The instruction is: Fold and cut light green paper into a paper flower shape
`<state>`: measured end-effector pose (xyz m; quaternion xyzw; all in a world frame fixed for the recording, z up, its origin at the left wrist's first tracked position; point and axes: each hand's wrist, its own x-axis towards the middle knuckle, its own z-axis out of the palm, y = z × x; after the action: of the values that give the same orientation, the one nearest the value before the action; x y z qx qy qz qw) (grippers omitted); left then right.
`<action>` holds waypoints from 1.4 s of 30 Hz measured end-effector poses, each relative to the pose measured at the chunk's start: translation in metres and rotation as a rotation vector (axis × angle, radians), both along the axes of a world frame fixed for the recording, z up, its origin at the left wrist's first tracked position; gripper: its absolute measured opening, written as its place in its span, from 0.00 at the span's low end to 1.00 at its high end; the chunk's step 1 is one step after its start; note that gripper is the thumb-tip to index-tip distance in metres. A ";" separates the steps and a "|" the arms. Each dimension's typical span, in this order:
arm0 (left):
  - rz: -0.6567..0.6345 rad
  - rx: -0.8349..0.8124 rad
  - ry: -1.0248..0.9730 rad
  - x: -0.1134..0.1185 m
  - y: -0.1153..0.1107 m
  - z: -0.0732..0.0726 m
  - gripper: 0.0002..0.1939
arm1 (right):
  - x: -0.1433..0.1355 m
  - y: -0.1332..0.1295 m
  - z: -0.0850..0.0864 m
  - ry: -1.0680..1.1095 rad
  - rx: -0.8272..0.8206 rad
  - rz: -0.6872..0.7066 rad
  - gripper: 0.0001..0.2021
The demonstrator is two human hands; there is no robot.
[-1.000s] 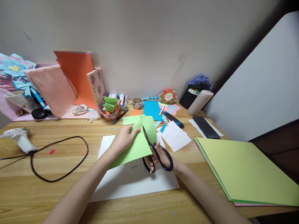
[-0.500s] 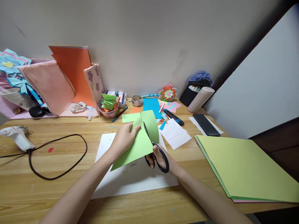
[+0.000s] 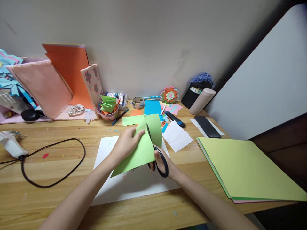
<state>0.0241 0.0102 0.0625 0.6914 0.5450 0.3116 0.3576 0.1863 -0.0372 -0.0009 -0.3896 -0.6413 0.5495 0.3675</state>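
Note:
My left hand [image 3: 127,142] grips a light green sheet [image 3: 135,156], thumb on top and the other fingers largely hidden beneath it. The fingers of my right hand [image 3: 165,161] are in the handles of black scissors [image 3: 163,166]. The blades lie in a cut running up the green sheet, whose right part curls upward. Under both hands a white sheet [image 3: 105,198] lies on the wooden table [image 3: 134,217]. Just beyond the held sheet is another light green piece [image 3: 130,120].
At the right lies a stack of coloured paper [image 3: 244,169], with a black phone [image 3: 207,126] behind it. A glue gun [image 3: 11,145] and its looped cord are at the left. Behind stand a basket of scraps [image 3: 109,115], tape [image 3: 138,103] and a pinkish bottle [image 3: 202,101].
The scissor handles have closed somewhat, with the blades still in the green sheet. The whole view has shifted, so the background things appear slightly further left.

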 end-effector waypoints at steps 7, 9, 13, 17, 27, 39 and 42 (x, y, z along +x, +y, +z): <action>-0.028 -0.051 -0.067 0.001 -0.001 0.000 0.21 | 0.001 -0.001 0.003 -0.065 0.006 -0.059 0.30; -0.025 -0.045 -0.067 0.001 -0.002 0.001 0.20 | 0.001 -0.002 0.004 -0.086 -0.011 -0.081 0.30; -0.011 -0.026 -0.069 0.000 -0.001 0.003 0.20 | 0.001 -0.001 0.004 -0.113 -0.022 -0.083 0.29; -0.029 -0.108 -0.157 -0.002 0.002 0.001 0.23 | 0.000 0.000 0.005 -0.108 -0.022 -0.072 0.32; -0.058 -0.264 -0.224 0.007 -0.003 -0.005 0.22 | 0.000 0.000 0.012 -0.049 -0.093 -0.097 0.34; -0.100 -0.269 -0.233 0.009 -0.003 -0.010 0.22 | 0.001 0.003 0.013 -0.025 0.025 -0.124 0.32; -0.098 -0.240 -0.194 0.010 -0.004 -0.012 0.22 | 0.001 0.003 0.014 -0.030 0.049 -0.152 0.30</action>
<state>0.0342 0.0063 0.0509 0.6362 0.5069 0.2917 0.5031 0.1872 -0.0343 0.0127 -0.4361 -0.6285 0.4984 0.4078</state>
